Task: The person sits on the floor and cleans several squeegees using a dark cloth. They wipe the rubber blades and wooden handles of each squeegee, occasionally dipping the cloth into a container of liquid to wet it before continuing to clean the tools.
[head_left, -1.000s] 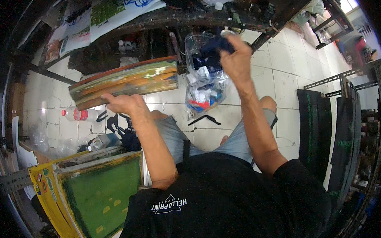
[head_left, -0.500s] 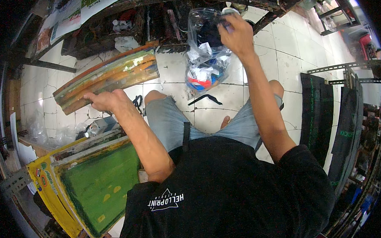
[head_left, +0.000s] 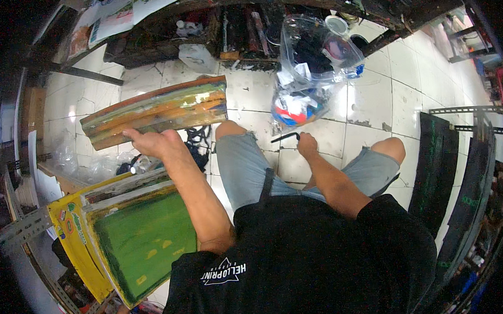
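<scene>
My left hand (head_left: 155,142) grips the lower edge of a long wooden squeegee (head_left: 163,107), streaked with orange, green and white paint. Its thumb lies over the face, and the squeegee is held up off the floor at the left. Between my knees, my right hand (head_left: 306,145) is low near the tiles, fingers closed on one end of a thin black strip (head_left: 285,137). Just beyond it stands a clear plastic bag (head_left: 301,77) with white, blue, red and dark scraps inside.
A green screen frame (head_left: 145,242) and a yellow frame (head_left: 76,240) lean at my left. Black panels (head_left: 433,170) stand at the right by a metal rack. A dark workbench (head_left: 289,1) runs across the far side. An open tin (head_left: 336,25) sits behind the bag.
My right hand has come down from the plastic bag's opening to the floor and taken hold of the black strip. The left hand still holds the squeegee, now more level.
</scene>
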`<action>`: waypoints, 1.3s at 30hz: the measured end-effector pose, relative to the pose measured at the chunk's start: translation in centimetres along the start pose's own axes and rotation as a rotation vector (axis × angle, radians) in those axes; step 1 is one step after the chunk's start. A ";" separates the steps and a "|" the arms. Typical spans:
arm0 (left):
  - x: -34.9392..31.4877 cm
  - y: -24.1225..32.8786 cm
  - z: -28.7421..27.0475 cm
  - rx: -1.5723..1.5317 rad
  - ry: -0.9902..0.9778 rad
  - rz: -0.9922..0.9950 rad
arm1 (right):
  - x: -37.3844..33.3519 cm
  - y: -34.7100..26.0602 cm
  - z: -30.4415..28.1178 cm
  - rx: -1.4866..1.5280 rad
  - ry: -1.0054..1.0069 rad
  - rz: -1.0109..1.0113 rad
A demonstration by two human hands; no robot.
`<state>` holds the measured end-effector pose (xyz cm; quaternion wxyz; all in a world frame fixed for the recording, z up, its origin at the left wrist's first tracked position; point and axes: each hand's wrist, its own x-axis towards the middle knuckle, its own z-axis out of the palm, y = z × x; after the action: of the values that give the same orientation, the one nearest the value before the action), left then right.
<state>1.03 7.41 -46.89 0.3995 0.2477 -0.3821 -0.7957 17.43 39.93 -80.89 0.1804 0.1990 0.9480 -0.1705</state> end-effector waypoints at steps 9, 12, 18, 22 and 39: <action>1.0 2.8 -1.4 -0.108 0.113 -0.116 | -2.8 -7.5 -18.4 0.150 -0.537 -0.430; -2.6 4.3 2.9 -0.067 0.274 -0.129 | -5.9 -8.0 -31.1 0.239 -0.244 -0.575; -3.0 7.5 0.3 -0.107 0.263 -0.052 | -11.9 -10.9 -56.2 0.397 0.868 -0.954; -3.1 8.9 -0.3 -0.043 0.415 -0.034 | -8.5 -10.7 -72.4 0.347 1.496 -0.630; -6.7 11.9 -3.7 -0.151 0.278 0.090 | 9.1 -10.1 -83.9 -0.083 1.206 -0.434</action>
<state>12.67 6.82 -38.80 0.5014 0.3073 -0.2730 -0.7613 -17.78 67.28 -8.52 -0.4154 0.0564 0.9076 -0.0244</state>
